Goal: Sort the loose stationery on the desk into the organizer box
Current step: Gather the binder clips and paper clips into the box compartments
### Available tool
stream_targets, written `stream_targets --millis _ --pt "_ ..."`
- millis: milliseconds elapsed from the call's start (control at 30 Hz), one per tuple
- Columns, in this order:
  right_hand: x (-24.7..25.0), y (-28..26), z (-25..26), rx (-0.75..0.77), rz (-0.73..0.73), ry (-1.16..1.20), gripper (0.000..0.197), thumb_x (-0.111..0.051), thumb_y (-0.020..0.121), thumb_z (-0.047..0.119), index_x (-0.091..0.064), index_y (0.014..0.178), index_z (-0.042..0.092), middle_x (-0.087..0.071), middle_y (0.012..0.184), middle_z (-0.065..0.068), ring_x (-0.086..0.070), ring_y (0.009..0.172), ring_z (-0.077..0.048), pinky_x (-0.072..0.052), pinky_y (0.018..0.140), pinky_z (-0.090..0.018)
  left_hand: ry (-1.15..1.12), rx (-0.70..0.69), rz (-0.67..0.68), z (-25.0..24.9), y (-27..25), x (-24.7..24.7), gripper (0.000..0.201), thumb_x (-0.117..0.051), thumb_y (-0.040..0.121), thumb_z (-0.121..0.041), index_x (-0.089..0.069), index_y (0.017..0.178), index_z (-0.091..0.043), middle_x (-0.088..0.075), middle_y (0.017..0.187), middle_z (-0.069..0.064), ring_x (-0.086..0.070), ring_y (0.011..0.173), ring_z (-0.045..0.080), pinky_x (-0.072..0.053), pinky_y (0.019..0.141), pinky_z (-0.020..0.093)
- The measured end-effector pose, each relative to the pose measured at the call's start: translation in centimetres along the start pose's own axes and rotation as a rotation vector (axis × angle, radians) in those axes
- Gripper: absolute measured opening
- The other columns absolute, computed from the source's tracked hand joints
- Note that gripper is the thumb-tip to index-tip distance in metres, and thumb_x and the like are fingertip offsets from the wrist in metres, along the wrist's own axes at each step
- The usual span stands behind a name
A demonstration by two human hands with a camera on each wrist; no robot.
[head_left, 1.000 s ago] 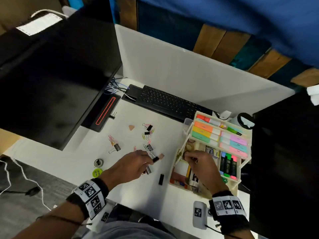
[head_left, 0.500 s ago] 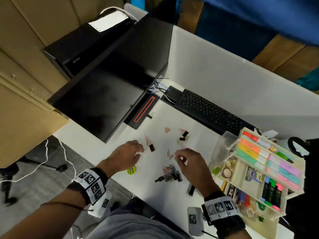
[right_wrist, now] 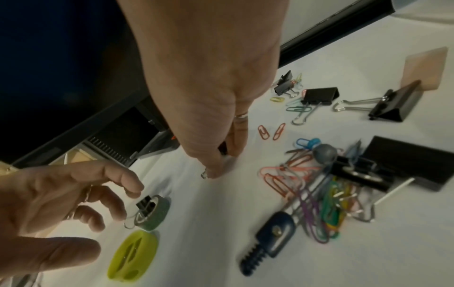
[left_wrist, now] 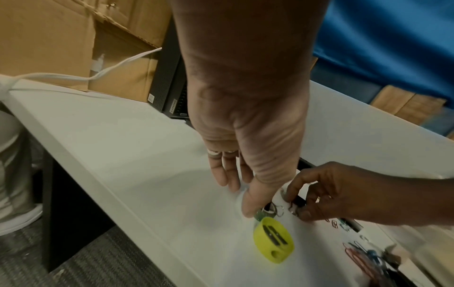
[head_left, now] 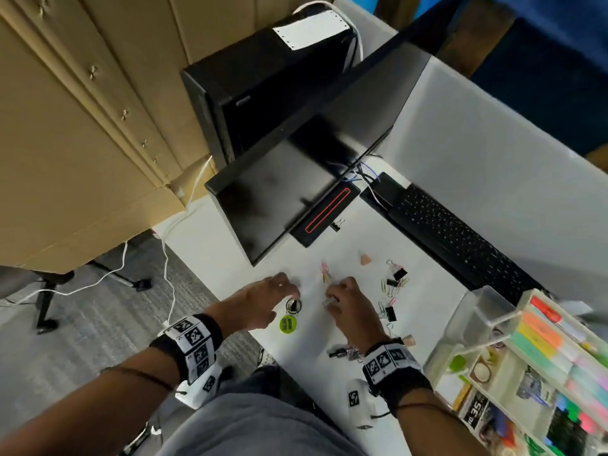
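Observation:
On the white desk [head_left: 345, 245] my right hand [head_left: 330, 299] pinches a small black binder clip [left_wrist: 298, 203] between thumb and fingers. Its silver wire shows at my fingertips [right_wrist: 213, 172]. My left hand [head_left: 289, 296] hovers with loosely spread fingers over a small grey tape roll [right_wrist: 157, 212]. A black binder clip [right_wrist: 144, 204] sits in the roll. A yellow-green sharpener [head_left: 288, 324] lies just in front of the roll. The organizer box [head_left: 467, 353] stands at the desk's right edge, filled with highlighters and sticky notes.
A pile of coloured paper clips [right_wrist: 304, 194] and black binder clips [right_wrist: 319, 96] lies right of my hands, beside a dark blue ridged piece [right_wrist: 270, 240]. A monitor [head_left: 296, 179] and keyboard [head_left: 460, 238] stand behind. The desk's front edge [left_wrist: 98, 174] is near my left wrist.
My right hand left the organizer box, crossed to the loose clips and now pinches a binder clip. My left hand moved left to the tape roll. The head view swung left.

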State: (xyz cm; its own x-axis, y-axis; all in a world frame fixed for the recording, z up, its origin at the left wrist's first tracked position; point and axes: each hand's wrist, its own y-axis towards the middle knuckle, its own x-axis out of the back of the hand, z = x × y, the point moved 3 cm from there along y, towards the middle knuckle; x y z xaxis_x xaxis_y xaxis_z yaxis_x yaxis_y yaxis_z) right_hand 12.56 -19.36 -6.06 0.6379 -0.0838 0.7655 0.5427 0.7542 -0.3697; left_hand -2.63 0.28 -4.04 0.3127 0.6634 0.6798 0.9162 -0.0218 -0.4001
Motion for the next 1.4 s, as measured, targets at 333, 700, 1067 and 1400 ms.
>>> stream_targets --millis 333,700,1067,1400 --pt "-0.4 -0.7 -0.7 0.016 -0.01 -0.16 0.02 -0.065 0.094 0.011 -0.056 0.103 0.026 -0.041 0.117 0.006 -0.068 0.082 -0.015 -0.062 0.067 -0.037 0.307 -0.212 0.127 -0.8 1.8 -2.0 0.086 -0.083 0.065 -0.002 -0.055 0.138 -0.039 -0.04 0.144 -0.012 -0.05 0.117 0.022 -0.056 0.084 0.038" --pt "1.4 -1.7 -2.1 -0.147 -0.136 -0.218 0.017 -0.068 0.093 0.015 -0.06 0.107 0.018 -0.046 0.117 -0.003 -0.068 0.08 -0.025 -0.062 0.066 -0.039 0.203 -0.205 -0.034 -1.3 3.9 -2.9 0.044 -0.074 0.083 -0.006 -0.061 0.114 -0.033 -0.048 0.124 -0.004 -0.061 0.099 0.022 -0.059 0.08 0.042" --pt "-1.5 -3.2 4.3 0.132 0.201 -0.139 0.061 -0.081 0.075 0.054 -0.057 0.121 0.022 -0.053 0.127 0.002 -0.063 0.097 -0.024 -0.053 0.08 -0.037 -0.047 -0.019 -0.136 -0.4 4.6 -1.3 0.024 -0.068 0.093 -0.022 -0.058 0.112 -0.031 -0.053 0.105 -0.007 -0.065 0.086 0.022 -0.057 0.079 0.04" --pt "0.5 -6.3 1.2 0.028 -0.038 0.108 0.035 -0.071 0.085 0.031 -0.056 0.116 0.025 -0.054 0.116 0.005 -0.062 0.099 -0.021 -0.056 0.086 -0.042 -0.207 -0.074 -0.21 -2.0 4.5 -0.8 0.028 -0.079 0.088 -0.022 -0.062 0.107 -0.033 -0.061 0.102 -0.008 -0.065 0.08 0.01 -0.053 0.07 0.019"
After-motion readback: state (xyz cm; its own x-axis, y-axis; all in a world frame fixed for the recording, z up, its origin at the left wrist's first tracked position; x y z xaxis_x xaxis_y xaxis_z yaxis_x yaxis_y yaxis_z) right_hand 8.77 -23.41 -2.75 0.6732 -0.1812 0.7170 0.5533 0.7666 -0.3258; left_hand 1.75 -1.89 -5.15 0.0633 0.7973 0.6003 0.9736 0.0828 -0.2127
